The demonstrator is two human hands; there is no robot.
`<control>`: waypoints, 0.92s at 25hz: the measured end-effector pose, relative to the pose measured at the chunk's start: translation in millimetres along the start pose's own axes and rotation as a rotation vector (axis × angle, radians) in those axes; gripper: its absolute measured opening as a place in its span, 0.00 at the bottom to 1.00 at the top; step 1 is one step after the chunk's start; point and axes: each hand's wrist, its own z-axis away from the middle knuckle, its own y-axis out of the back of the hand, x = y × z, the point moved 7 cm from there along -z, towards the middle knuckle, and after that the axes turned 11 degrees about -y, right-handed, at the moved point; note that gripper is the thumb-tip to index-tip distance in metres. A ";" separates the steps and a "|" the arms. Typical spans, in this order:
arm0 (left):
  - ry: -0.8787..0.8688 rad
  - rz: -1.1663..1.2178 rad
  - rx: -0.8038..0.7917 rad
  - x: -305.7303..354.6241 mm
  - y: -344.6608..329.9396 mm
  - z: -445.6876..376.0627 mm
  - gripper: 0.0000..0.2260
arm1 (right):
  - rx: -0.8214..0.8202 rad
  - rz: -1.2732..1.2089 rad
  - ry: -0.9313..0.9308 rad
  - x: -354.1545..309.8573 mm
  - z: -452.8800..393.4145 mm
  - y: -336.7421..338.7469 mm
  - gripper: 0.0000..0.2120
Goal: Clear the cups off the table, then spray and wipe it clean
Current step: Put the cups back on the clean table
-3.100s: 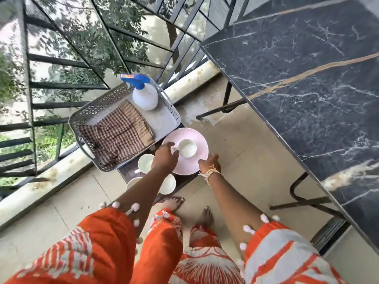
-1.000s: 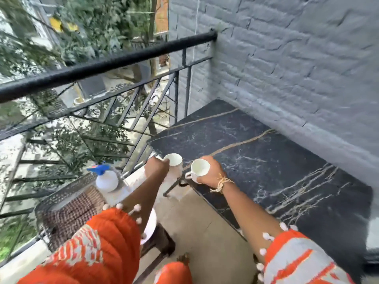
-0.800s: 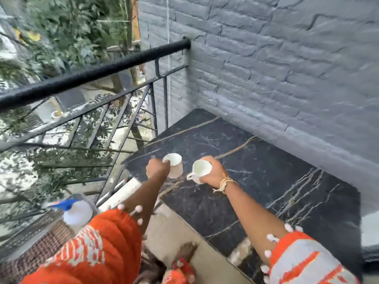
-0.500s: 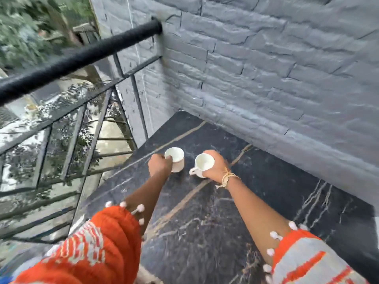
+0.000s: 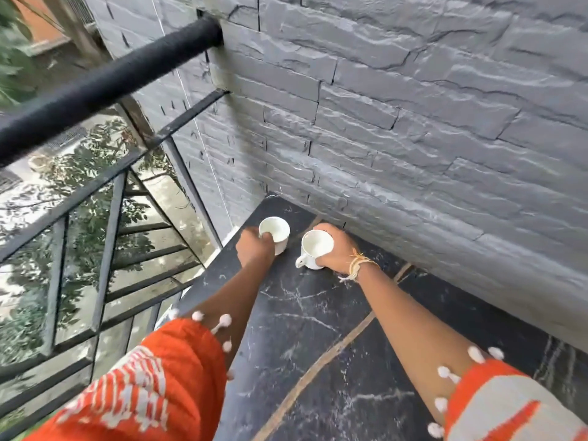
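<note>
Two white cups stand at the far corner of the black marble table, close to the grey wall. My left hand grips the left cup at its near side. My right hand wraps round the right cup, whose handle points toward me. Both cups look empty and sit upright, their bases at or just above the tabletop. The spray bottle and cloth are out of view.
A grey stone-brick wall runs along the table's far side. A black metal railing with slanted bars borders the table's left edge, with trees beyond. My orange patterned sleeves fill the bottom of the view.
Both hands picked the cups up from beside the pink plate near the basket, carried them over the table and brought them down at its far corner by the wall. The basket and spray bottle left the view.
</note>
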 end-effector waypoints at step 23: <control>-0.181 -0.051 -0.133 -58.6 10.0 80.3 0.18 | -0.100 -0.151 -0.367 62.4 79.7 -83.4 0.56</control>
